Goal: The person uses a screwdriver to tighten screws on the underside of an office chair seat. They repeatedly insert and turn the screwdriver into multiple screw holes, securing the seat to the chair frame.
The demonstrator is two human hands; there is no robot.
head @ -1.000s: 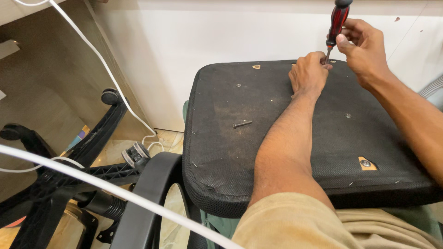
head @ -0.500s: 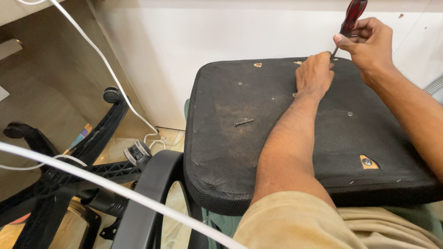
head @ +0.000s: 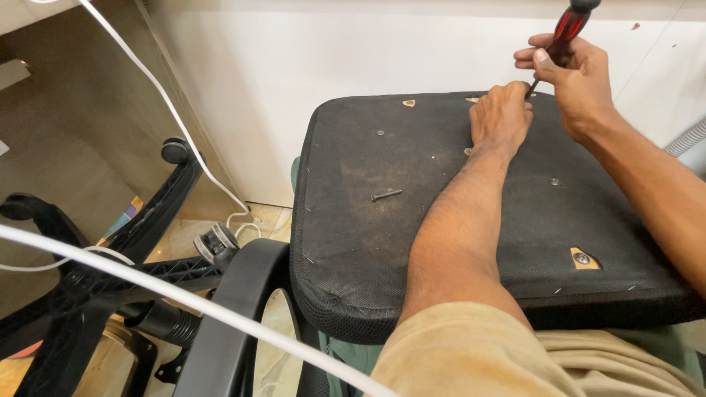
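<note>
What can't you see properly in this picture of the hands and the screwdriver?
- Head view: the screwdriver has its handle top cut off by the upper edge, and its tip is hidden behind the left hand.
- Whatever the tip touches on the black seat pad is covered by that hand.
- The right hand hides part of the handle.
- The right forearm leaves the right edge.
- The loose screw is too small to tell its head type.

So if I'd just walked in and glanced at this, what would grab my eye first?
Probably the two hands at the far edge of the upturned black seat cushion: the right hand grips a red-handled screwdriver, its tip down by the left hand resting on the fabric. Next, a loose screw lying mid-cushion, and the black wheeled chair base on the floor at left.
</note>
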